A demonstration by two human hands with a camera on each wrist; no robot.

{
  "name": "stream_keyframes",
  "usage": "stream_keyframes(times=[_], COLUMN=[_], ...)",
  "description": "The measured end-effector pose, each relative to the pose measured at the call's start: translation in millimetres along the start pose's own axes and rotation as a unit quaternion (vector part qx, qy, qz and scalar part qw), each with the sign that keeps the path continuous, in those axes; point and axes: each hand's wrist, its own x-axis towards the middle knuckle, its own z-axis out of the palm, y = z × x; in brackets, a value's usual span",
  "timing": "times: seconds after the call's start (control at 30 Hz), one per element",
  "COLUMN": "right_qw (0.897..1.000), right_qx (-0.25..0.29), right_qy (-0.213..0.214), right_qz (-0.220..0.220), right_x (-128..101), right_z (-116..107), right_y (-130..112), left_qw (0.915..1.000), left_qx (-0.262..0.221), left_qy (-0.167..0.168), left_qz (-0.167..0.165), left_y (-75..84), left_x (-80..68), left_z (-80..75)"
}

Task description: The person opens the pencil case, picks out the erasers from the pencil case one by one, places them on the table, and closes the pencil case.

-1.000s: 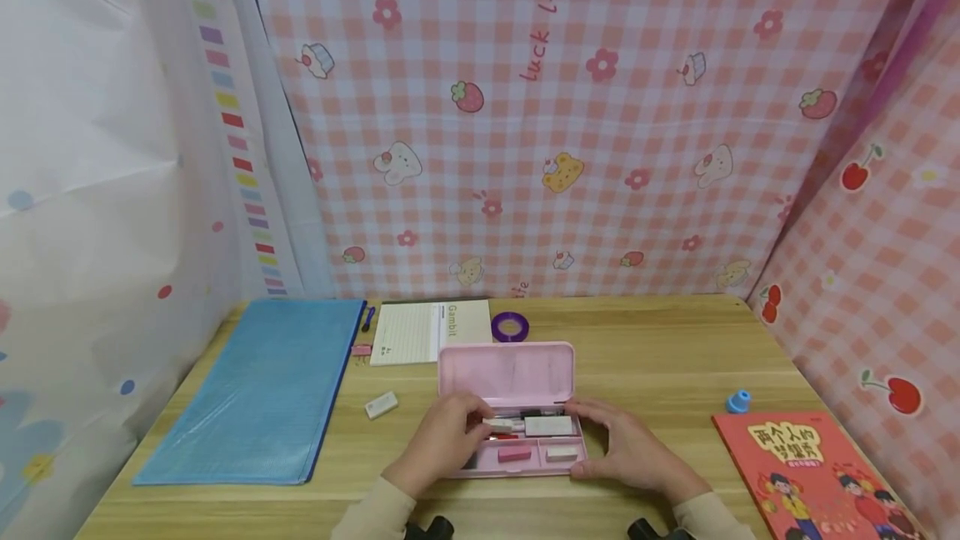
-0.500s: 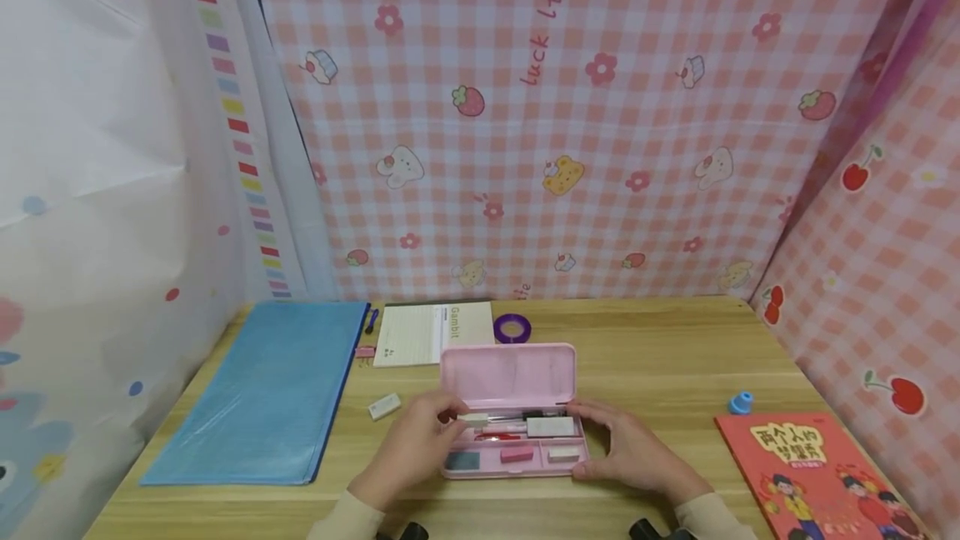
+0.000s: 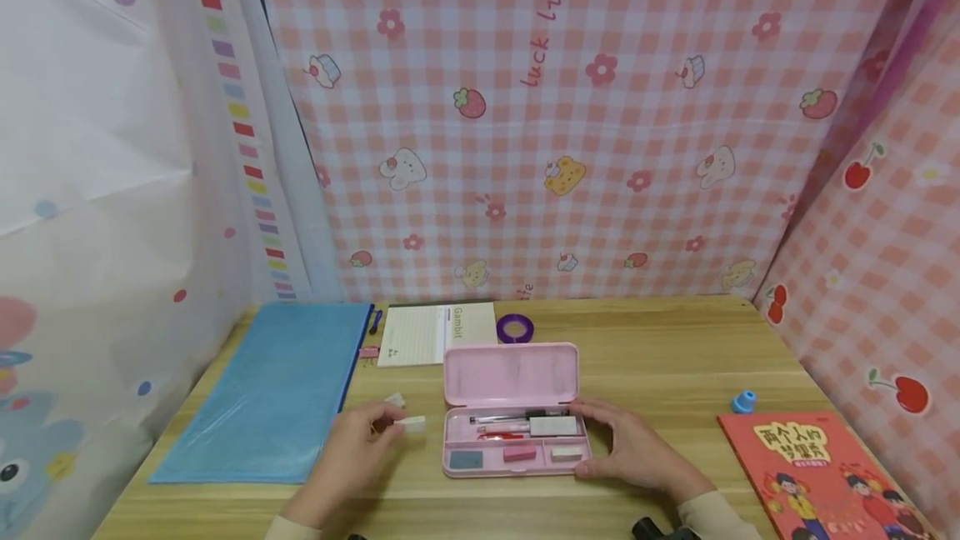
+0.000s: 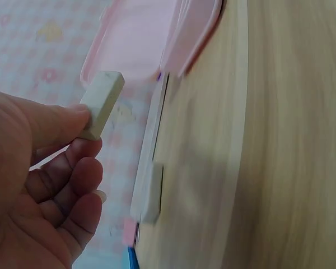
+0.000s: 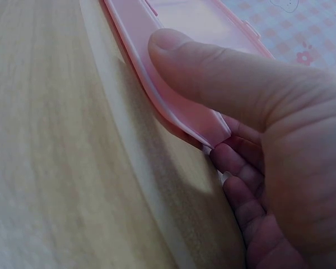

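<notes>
My left hand (image 3: 348,448) pinches a white eraser (image 4: 103,103) between thumb and fingers, above the table to the left of the open pink pencil case (image 3: 492,471). Just behind it, a second white eraser (image 3: 395,399) lies on the table, partly covered by the held one and my fingers. My right hand (image 3: 637,448) grips the right end of the case, thumb at the front corner and fingers at the back. Inside are pens (image 3: 495,419), a large white block (image 3: 553,426), a pink eraser (image 3: 519,454), a small white eraser (image 3: 566,454) and a grey-blue piece (image 3: 466,460).
A blue folder (image 3: 262,394) lies at the left. Behind the case are a notebook (image 3: 420,336) and a purple tape roll (image 3: 515,328). At the right sit a red book (image 3: 810,461) and a small blue cone-shaped item (image 3: 744,402). Patterned cloth (image 3: 510,132) hangs behind.
My left hand has lifted the white eraser out of the pencil case and carried it left, over the table beside the other eraser. The right hand stays on the case.
</notes>
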Motion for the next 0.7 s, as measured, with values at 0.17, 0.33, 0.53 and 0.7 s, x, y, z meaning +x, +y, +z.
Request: stream_keyframes(times=[0.17, 0.33, 0.53, 0.7], right_qw=[1.0, 1.0, 1.0, 1.0], right_qx=[-0.002, -0.002, -0.001, 0.0], right_qy=[0.003, 0.003, 0.001, 0.003], right_qz=[-0.006, -0.005, -0.005, -0.007], right_x=[0, 0, 0, 0], right_z=[0, 0, 1, 1], right_y=[0, 0, 0, 1], left_qw=[0.9992, 0.9984, 0.9979, 0.9978], left_qx=[-0.018, -0.016, 0.001, 0.01], left_qy=[0.012, -0.002, -0.015, -0.016], left_qz=[-0.035, -0.054, -0.063, -0.064], left_y=[-16.6, -27.2, -34.5, -35.7], left_x=[-0.8, -0.8, 0.2, 1.2], left_z=[-8.5, -11.3, -7.9, -4.4])
